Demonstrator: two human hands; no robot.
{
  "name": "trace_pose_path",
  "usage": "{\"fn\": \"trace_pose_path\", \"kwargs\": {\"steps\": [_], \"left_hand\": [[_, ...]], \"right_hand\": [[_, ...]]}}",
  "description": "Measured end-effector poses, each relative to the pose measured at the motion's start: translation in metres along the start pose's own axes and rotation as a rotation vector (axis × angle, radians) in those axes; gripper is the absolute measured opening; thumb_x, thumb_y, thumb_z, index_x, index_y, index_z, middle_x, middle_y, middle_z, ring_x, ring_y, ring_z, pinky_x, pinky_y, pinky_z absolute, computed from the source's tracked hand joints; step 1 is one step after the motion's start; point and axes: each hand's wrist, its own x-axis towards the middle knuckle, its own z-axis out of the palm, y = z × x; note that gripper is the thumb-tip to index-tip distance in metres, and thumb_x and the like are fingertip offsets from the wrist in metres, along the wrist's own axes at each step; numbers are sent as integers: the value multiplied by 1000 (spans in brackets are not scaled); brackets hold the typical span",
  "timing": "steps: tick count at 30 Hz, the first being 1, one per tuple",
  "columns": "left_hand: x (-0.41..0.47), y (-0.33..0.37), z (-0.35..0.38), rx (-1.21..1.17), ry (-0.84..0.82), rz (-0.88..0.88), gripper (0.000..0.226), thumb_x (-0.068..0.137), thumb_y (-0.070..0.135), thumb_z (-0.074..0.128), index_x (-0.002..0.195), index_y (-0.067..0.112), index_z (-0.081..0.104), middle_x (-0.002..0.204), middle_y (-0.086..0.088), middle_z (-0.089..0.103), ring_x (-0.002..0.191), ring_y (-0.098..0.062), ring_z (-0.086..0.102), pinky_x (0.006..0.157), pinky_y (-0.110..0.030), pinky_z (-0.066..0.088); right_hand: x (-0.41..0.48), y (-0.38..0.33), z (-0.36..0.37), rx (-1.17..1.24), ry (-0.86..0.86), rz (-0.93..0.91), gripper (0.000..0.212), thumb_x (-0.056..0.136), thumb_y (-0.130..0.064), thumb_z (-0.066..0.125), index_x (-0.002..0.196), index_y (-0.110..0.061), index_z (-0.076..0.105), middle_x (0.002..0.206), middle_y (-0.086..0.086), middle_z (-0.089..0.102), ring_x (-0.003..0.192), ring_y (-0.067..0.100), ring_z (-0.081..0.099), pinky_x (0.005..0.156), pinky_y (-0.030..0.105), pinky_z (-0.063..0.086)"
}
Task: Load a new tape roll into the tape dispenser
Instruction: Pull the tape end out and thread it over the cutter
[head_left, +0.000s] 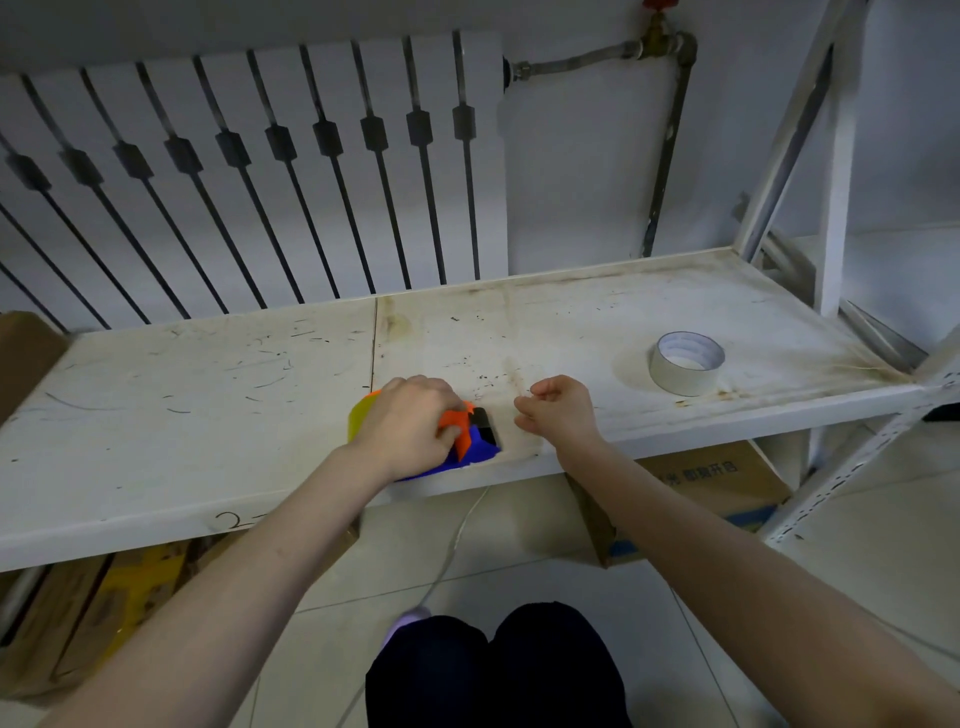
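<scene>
A blue, orange and yellow tape dispenser (475, 441) lies on the white shelf (208, 415) near its front edge. My left hand (405, 426) presses down over it and grips it, hiding most of its body. My right hand (558, 410) hovers just right of the dispenser, fingers curled and pinched together; whether a strip of clear tape sits between them is too faint to tell. A pale tape roll (685, 362) stands flat on the shelf at the right, well apart from both hands.
A white radiator (260, 171) and a pipe (670, 140) stand behind the shelf. Shelf uprights (836, 171) rise at the right. Cardboard boxes (727, 483) sit on the tiled floor below, with my knees (493, 670) in front.
</scene>
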Motion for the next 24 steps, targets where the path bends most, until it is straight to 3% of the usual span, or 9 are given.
{"fn": "trace_pose_path", "kwargs": {"steps": [4, 9, 24], "left_hand": [[-2, -2, 2, 33, -18, 24, 33, 80, 40, 56, 108, 28, 70, 111, 10, 70, 106, -17, 58, 92, -32, 40], [1, -1, 4, 12, 1, 7, 34, 76, 45, 59, 104, 32, 72, 105, 11, 71, 104, -16, 57, 89, -30, 39], [4, 0, 1, -20, -51, 2, 26, 67, 48, 64, 87, 33, 72, 96, 10, 69, 99, -13, 54, 82, -24, 30]], "right_hand": [[2, 1, -1, -17, -12, 16, 21, 78, 8, 64, 78, -8, 50, 79, 7, 50, 66, 17, 58, 46, 13, 53], [3, -2, -3, -54, -43, 66, 25, 76, 11, 64, 70, -8, 50, 79, 9, 53, 66, 20, 59, 50, 18, 56], [-8, 3, -8, -33, -151, 139, 19, 79, 13, 60, 71, -2, 52, 76, 10, 53, 65, 17, 59, 53, 17, 57]]}}
